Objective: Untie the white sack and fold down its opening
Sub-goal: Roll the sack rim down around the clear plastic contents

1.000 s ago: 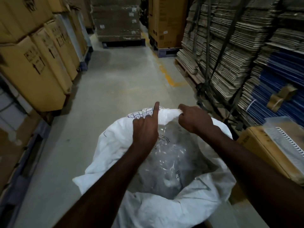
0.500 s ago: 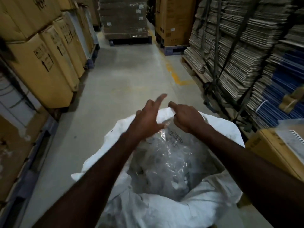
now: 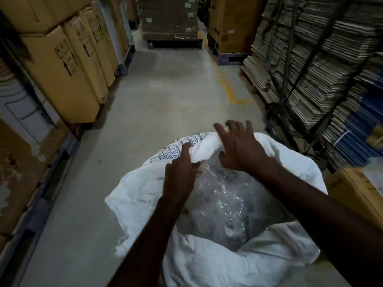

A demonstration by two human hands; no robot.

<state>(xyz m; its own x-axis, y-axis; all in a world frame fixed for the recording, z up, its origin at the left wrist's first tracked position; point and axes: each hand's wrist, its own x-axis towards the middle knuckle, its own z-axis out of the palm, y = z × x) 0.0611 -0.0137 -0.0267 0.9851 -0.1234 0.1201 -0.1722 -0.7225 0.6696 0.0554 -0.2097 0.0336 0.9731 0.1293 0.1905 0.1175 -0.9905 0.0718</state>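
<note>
The white sack [image 3: 143,195] stands open on the floor in front of me, its mouth wide and its rim partly rolled outward. Inside it lies a clear plastic liner [image 3: 228,206] over dark contents. My left hand [image 3: 180,170] pinches the far rim, where blue print shows on the rolled fabric. Just to the right, my right hand [image 3: 240,148] rests on the same rolled rim with its fingers spread over it and its thumb inside the mouth.
Tall cardboard boxes [image 3: 62,65] line the left side of a concrete aisle [image 3: 165,100]. Strapped stacks of flat cardboard [image 3: 310,59] on a pallet stand on the right. A brown box [image 3: 356,191] sits right of the sack. More pallet loads [image 3: 170,19] stand at the far end.
My right hand went from a fist pinching the far rim to fingers spread over it. My left hand dropped its raised finger and closed on the rim. The rim is rolled further.
</note>
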